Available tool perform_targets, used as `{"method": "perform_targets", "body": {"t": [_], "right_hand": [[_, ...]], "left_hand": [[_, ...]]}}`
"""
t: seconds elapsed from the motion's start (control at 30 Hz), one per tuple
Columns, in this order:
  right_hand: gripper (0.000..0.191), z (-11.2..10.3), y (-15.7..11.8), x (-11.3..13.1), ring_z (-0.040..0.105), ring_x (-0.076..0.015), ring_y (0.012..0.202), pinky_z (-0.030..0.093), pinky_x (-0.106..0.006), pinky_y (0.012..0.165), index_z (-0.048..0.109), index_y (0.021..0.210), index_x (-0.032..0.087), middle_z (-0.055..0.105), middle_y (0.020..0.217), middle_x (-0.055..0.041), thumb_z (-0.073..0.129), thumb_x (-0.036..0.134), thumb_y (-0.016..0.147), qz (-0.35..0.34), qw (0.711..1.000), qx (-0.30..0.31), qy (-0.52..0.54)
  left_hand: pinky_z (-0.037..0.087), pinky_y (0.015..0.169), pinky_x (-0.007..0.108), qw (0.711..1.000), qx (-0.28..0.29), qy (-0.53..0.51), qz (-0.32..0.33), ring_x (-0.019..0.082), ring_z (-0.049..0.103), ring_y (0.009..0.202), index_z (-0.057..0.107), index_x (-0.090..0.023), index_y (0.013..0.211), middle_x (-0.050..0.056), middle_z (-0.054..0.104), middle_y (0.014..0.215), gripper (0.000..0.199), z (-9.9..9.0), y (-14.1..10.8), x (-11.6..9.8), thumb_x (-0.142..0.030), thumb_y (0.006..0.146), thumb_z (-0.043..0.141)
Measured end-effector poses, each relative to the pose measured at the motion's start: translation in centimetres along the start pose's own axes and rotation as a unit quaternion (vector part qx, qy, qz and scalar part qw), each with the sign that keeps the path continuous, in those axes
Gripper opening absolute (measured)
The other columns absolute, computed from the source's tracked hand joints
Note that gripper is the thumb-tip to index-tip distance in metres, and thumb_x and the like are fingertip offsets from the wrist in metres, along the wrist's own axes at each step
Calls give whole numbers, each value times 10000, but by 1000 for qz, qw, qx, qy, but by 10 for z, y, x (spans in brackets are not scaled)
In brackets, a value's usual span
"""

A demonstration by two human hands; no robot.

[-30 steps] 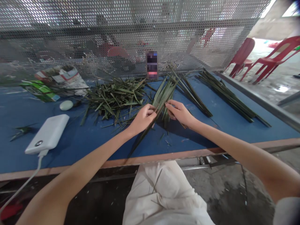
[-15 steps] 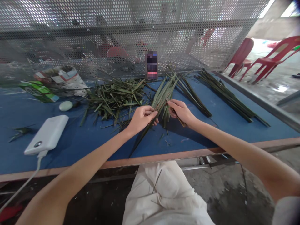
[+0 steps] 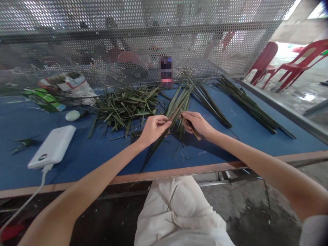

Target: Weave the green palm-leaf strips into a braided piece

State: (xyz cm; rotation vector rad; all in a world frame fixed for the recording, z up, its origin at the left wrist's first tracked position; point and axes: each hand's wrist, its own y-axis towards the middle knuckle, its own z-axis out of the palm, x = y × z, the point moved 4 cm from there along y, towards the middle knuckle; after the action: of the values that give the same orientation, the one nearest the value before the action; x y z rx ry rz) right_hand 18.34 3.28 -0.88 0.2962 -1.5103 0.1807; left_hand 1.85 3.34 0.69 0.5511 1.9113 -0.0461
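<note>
Shifting slightly inward, the right hand (image 3: 196,123) is now showing more of the narrow brownish piece (image 3: 196,134) in its grip: a pale tip is poking out above the hand, right by the leaf strips (image 3: 180,99), and the lower end is sticking out below the palm. That is suggesting that the hand is working at the strips with this piece rather than gathering them, though I cannot tell whether it is a tool or a bit of leaf. The left hand (image 3: 155,129) is pinching the strips between thumb and fingers, while the right grip is curling closed around the brownish piece. The strips are slanting across the middle of the blue tabletop (image 3: 99,171), fanning out toward the perforated screen (image 3: 128,20), with one dark pointed end reaching down to the near edge. Compared with half a second earlier, the right hand is sitting a touch closer to the left, which is staying nearly where it was. To the sides, the heap of leaf pieces (image 3: 125,107) and the long dark bundle (image 3: 251,106) are lying unchanged.
</note>
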Motion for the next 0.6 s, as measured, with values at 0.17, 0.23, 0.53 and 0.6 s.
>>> {"method": "perform_targets", "body": {"t": [0.17,0.23,0.53,0.6], "right_hand": [[254,8,-5,0,268,-65,356,262,-194,356,462,729,189,340,437,79,440,306,954,7,998,63,-24],[248,10,-5,0,274,-65,353,263,-196,358,481,746,184,344,435,78,422,293,961,9,997,76,-31],[274,11,-6,-3,301,-67,354,281,-204,371,483,730,188,348,437,76,443,336,957,20,993,115,-33],[286,12,-6,-3,296,-66,355,284,-205,374,459,709,194,346,436,74,432,326,961,22,992,118,-28]], "left_hand": [[496,504,256,1000,-16,14,0,137,581,495,646,-141,756,31,640,570,245,-3,1,-1,-377,814,613],[497,513,256,1000,-17,10,-2,132,578,499,647,-137,758,30,640,573,236,-3,2,-1,-363,815,610],[479,494,232,1000,4,-3,-5,109,556,477,666,-140,773,24,634,571,223,-3,2,-2,-346,828,599],[473,483,228,1000,6,-10,-10,103,547,464,661,-141,763,20,626,564,218,-2,2,-3,-340,827,600]]}}
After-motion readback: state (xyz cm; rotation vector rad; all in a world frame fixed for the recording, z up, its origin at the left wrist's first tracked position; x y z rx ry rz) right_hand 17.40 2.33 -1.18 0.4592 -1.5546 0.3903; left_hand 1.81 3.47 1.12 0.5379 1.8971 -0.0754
